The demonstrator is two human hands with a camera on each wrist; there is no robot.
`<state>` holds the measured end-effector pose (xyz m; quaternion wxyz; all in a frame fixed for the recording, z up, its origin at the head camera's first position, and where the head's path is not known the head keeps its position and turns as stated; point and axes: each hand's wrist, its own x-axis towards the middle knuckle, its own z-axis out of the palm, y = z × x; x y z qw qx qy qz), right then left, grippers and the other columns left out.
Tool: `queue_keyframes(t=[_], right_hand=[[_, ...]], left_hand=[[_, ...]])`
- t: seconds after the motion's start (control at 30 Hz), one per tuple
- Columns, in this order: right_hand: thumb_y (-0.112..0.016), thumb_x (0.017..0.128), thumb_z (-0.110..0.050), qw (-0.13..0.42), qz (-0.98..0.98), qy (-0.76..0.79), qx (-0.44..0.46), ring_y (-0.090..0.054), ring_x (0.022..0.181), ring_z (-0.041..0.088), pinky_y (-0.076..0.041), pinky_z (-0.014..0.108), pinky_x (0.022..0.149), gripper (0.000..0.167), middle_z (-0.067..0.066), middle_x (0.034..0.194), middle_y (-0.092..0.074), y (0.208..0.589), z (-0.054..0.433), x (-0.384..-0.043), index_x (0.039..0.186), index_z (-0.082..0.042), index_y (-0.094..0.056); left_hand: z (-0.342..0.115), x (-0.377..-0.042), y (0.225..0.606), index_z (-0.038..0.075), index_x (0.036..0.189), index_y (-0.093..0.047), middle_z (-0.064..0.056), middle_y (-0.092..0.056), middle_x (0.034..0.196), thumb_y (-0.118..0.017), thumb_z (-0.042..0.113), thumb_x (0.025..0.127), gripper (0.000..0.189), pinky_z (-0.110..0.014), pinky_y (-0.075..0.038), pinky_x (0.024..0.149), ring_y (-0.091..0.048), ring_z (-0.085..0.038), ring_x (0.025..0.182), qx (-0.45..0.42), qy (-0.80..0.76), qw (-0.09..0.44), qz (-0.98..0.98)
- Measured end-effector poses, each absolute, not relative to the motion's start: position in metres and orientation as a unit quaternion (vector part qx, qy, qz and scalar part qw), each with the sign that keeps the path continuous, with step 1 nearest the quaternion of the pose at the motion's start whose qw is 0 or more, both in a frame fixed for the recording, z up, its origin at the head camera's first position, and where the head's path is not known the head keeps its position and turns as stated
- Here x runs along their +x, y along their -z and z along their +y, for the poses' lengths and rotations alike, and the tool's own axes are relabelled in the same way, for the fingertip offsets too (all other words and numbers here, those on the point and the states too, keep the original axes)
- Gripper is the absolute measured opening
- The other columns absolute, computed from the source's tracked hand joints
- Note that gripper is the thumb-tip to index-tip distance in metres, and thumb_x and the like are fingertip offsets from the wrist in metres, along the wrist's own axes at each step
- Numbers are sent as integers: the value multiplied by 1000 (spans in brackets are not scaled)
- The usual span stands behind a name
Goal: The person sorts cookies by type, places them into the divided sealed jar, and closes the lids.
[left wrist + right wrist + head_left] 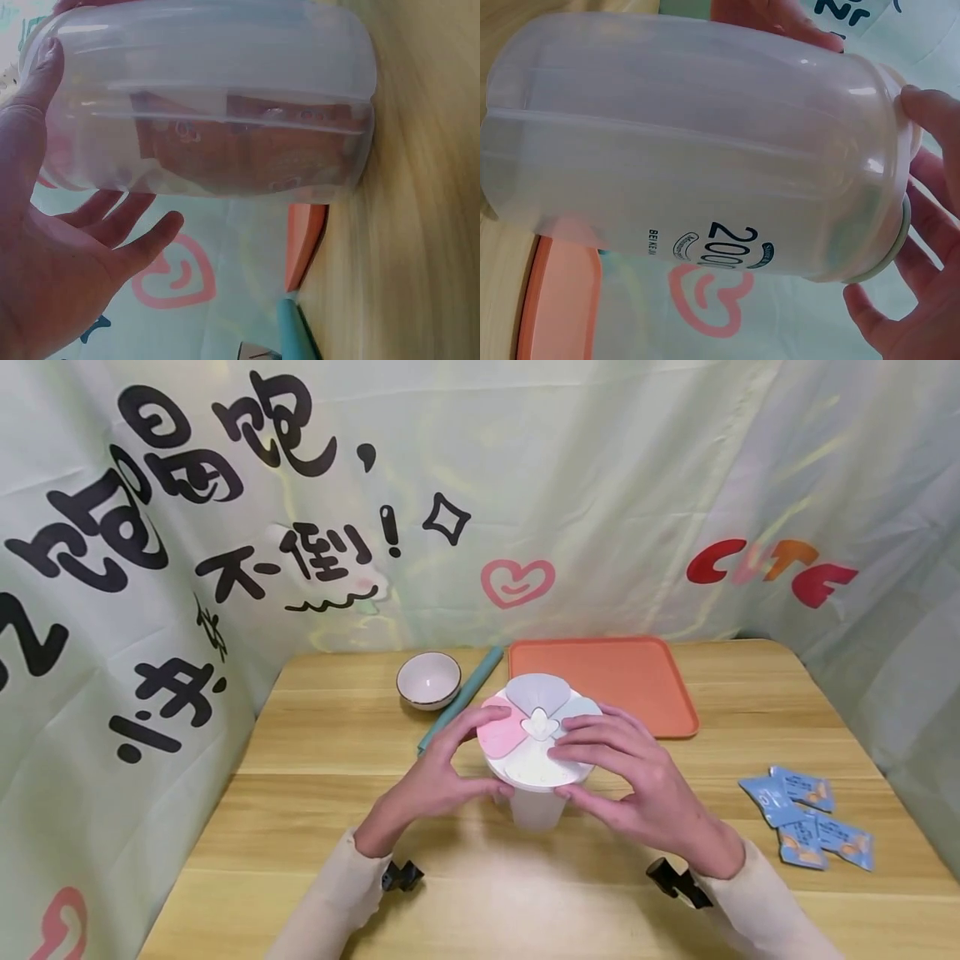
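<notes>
A translucent plastic storage canister (537, 812) stands upright on the wooden table in front of me. Its round white lid (525, 770) carries petal-shaped flaps in pink, grey, pale blue and white around a small central knob. My left hand (431, 781) grips the lid's left edge, thumb at the front rim and fingertips by the pink flap. On the other side, my right hand (648, 781) holds the rim with its thumb in front, fingers spread over the blue and white flaps. Through the wall, the left wrist view shows reddish-brown packets (277, 142) inside. Printed on the body is "2000" (731, 246).
An orange tray (615, 681) lies behind the canister. A white bowl (429, 680) with a dark rim and a teal rolled-up mat or stick (471, 687) are at the back left. Several blue snack packets (802, 822) lie at the right. A printed curtain (600, 485) surrounds the table.
</notes>
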<state>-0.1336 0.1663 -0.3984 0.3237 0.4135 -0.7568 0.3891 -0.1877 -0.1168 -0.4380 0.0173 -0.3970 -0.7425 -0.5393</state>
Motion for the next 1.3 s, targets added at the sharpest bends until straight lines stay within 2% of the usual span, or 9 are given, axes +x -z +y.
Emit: queue_keyframes(t=[0.1, 0.37, 0.53, 0.6, 0.67, 0.77, 0.83, 1.13, 1.3], right_hand=[[-75, 104, -44, 317, -757, -394, 413, -69, 124, 25, -34, 37, 134, 39, 13, 118, -80, 399, 168, -135, 117, -9, -82], [-76, 104, -42, 316, -750, -403, 417, -70, 123, 26, -42, 33, 128, 40, 13, 116, -80, 401, 170, -138, 119, -5, -82], [-74, 105, -40, 317, -751, -426, 393, -72, 116, 25, -49, 23, 119, 36, 11, 112, -81, 396, 166, -141, 116, -7, -83], [-79, 103, -32, 307, -755, -445, 371, -73, 112, 20, -52, 18, 111, 26, 9, 109, -81, 394, 166, -143, 114, -9, -83], [-87, 95, -19, 296, -765, -461, 339, -73, 108, 15, -54, 16, 104, 19, 8, 108, -80, 391, 166, -146, 112, -10, -83], [-92, 81, 2, 287, -782, -476, 282, -70, 104, 7, -54, 13, 95, 30, 7, 105, -78, 388, 168, -149, 107, -9, -83], [-93, 77, 8, 280, -789, -487, 248, -68, 101, 6, -54, 14, 91, 34, 6, 104, -77, 386, 169, -151, 105, -8, -83], [-89, 81, 11, 263, -778, -527, 218, -65, 89, 9, -57, 14, 79, 24, 1, 96, -73, 383, 168, -159, 91, -8, -79], [-88, 82, 12, 252, -777, -532, 221, -65, 90, 9, -57, 15, 80, 24, -1, 97, -71, 383, 169, -160, 91, -9, -78]], left_hand=[[-118, -190, 437, 12, 157, -53, -11, -57, 159, -97, -3, 75, 94, -49, -55, 121, -53, -27, 151, -395, 538, 10, -745], [-122, -193, 437, 9, 153, -54, -14, -55, 158, -86, -4, 90, 72, -48, -62, 111, -55, -30, 146, -388, 542, -17, -745], [-122, -192, 438, 9, 154, -52, -15, -54, 159, -84, -3, 91, 71, -46, -62, 111, -54, -30, 147, -388, 542, -17, -745], [-122, -191, 438, 9, 154, -52, -14, -54, 160, -84, -4, 91, 71, -45, -61, 111, -53, -30, 148, -387, 541, -16, -747], [-121, -191, 438, 9, 154, -51, -14, -53, 160, -83, -4, 92, 72, -45, -61, 112, -52, -30, 148, -387, 540, -16, -747], [-121, -190, 438, 10, 155, -50, -12, -52, 161, -83, -4, 92, 73, -45, -61, 113, -51, -29, 150, -385, 540, -20, -748], [-120, -191, 438, 11, 155, -50, -12, -53, 160, -83, -3, 92, 73, -47, -60, 113, -51, -29, 150, -387, 541, -19, -747], [-119, -190, 441, 9, 151, -51, -14, -52, 161, -81, -7, 90, 69, -54, -60, 111, -51, -31, 151, -394, 549, -15, -737], [-119, -190, 441, 8, 150, -51, -15, -52, 161, -80, -9, 90, 69, -57, -59, 112, -50, -32, 152, -398, 551, -13, -734]])
